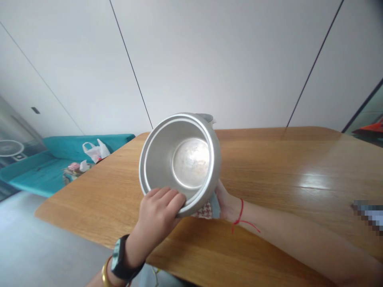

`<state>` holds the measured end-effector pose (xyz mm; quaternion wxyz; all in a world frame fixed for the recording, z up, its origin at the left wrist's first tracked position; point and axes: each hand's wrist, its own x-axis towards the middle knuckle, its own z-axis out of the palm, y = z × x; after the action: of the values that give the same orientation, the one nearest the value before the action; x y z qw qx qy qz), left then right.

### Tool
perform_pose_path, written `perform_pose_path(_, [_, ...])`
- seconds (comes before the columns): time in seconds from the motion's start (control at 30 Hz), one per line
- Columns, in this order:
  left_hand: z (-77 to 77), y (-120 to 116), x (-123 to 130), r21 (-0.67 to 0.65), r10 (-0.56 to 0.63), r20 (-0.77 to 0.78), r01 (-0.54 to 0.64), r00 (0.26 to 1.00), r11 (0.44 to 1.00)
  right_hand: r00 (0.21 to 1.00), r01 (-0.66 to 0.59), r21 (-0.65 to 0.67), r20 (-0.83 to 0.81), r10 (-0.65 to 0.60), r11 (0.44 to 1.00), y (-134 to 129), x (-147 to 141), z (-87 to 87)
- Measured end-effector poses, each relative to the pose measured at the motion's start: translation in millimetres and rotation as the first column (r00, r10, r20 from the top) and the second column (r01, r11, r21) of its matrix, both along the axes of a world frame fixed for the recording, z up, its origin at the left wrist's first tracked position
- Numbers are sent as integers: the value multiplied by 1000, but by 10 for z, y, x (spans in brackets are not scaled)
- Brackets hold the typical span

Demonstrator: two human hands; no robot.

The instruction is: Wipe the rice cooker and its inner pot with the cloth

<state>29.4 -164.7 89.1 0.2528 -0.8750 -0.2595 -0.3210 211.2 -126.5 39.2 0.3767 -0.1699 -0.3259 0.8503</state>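
A silver metal pot is tilted towards me above the table, so its inside and round bottom show. Over its lower rim are curled the fingers of my left hand, closed on the edge. My right hand is at the pot's lower right side, its fingers hidden behind the wall. Between that hand and the pot is a cloth with a red-and-white pattern and a grey-blue border. Part of a grey rounded object shows behind the pot's upper rim; its kind is hidden.
The wooden table reaches back to a white panelled wall. To the left stands a teal sofa with a white plastic bag and crumpled items. A fan is at the far left. Something blurred lies at the right.
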Motion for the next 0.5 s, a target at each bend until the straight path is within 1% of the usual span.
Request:
perform_pose_path(0.07, [16,38,-102,51,25,-84,-21,996,999,999,-44,-64,17,45,997,6,92,66])
perform_pose_path(0.13, [54,71,-204,77,50,-137,-40,989,996,986,-30,-92,160,44,995,70,234,101])
perform_pose_path(0.17, [79,92,-253,76,58,-156,-47,986,996,962,17,-87,274,8,996,119,328,108])
perform_pose_path(0.2, [105,115,-297,67,65,-174,-54,983,996,913,107,-49,401,-78,993,173,435,113])
perform_pose_path(0.23, [130,139,-334,54,71,-190,-62,979,997,829,234,38,514,-220,971,228,550,123])
perform_pose_path(0.27, [155,162,-360,39,73,-207,-66,976,997,708,374,171,583,-399,912,278,665,142])
perform_pose_path(0.3, [177,181,-371,24,70,-228,-67,971,997,574,489,314,587,-571,814,317,771,175])
perform_pose_path(0.33, [197,194,-365,8,63,-252,-63,966,998,475,549,422,552,-685,721,341,861,223])
perform_pose_path(0.37, [214,199,-340,-8,48,-278,-53,959,999,444,559,480,516,-733,676,346,929,284])
perform_pose_path(0.4, [228,196,-299,-23,25,-301,-34,953,999,468,534,497,499,-729,684,332,977,354])
perform_pose_path(0.47, [249,172,-188,-47,-50,-326,36,944,998,571,438,482,502,-649,759,260,1030,495])
perform_pose_path(0.5, [257,157,-133,-49,-98,-324,87,941,995,599,411,479,500,-625,776,212,1056,557])
